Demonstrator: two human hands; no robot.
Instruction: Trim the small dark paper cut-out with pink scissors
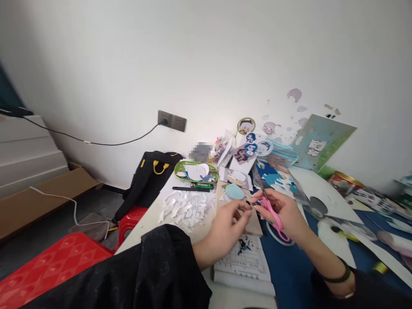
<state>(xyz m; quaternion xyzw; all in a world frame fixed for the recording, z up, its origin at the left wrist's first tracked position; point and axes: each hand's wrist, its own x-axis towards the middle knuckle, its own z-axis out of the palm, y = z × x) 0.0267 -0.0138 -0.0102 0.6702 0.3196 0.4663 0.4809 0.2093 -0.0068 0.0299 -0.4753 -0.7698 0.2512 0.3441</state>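
Note:
My left hand pinches a small black piece between thumb and fingers. Close beside it, my right hand is closed around pink-handled scissors, with the blades pointing up and away from me; its fingertips almost meet those of my left hand. Below the hands, small black scraps lie on a printed sheet. A pale blue round cutout rests just beyond my left hand. To the left is a heap of white paper scraps.
A green tray with paper cutouts, green and black pens and sticker cards stand toward the wall. On the right are a blue mat, a leaning green folder and a round tin. Red stools and a black bag are left.

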